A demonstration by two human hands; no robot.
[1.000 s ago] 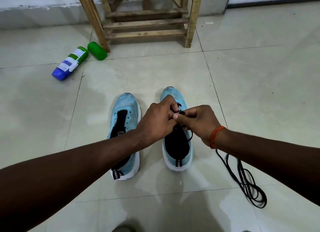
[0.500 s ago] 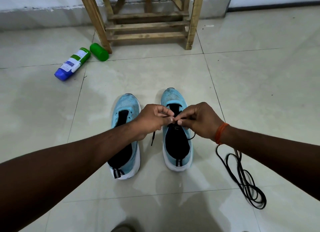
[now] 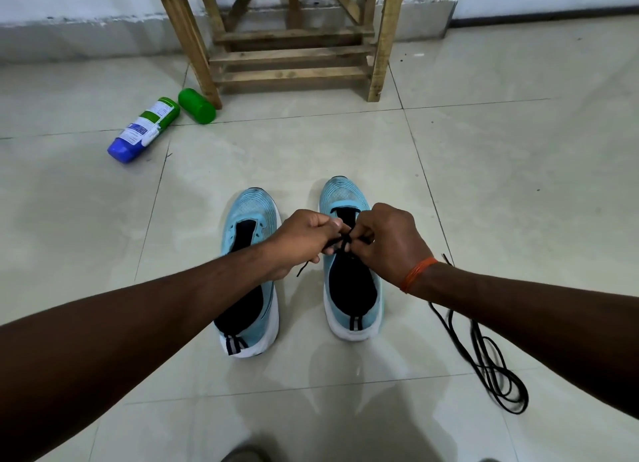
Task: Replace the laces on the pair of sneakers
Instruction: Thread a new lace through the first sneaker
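Two light blue sneakers stand side by side on the tiled floor, toes pointing away. The left sneaker [image 3: 249, 212] shows no lace. Over the tongue of the right sneaker [image 3: 345, 195] both hands meet. My left hand [image 3: 304, 238] pinches a black lace [image 3: 340, 243], and one end of it hangs down between the shoes. My right hand [image 3: 389, 240], with an orange thread on the wrist, pinches the same lace from the other side. A second black lace [image 3: 491, 368] lies in loose loops on the floor at the right.
A wooden stool frame [image 3: 294, 47] stands against the wall behind the shoes. A blue and green bottle [image 3: 145, 129] lies on its side at the back left, with a green cap [image 3: 197, 106] beside it.
Both hands have drawn back along the right sneaker from its toe end toward the tongue, keeping hold of the lace. A lace end now hangs free under my left hand.
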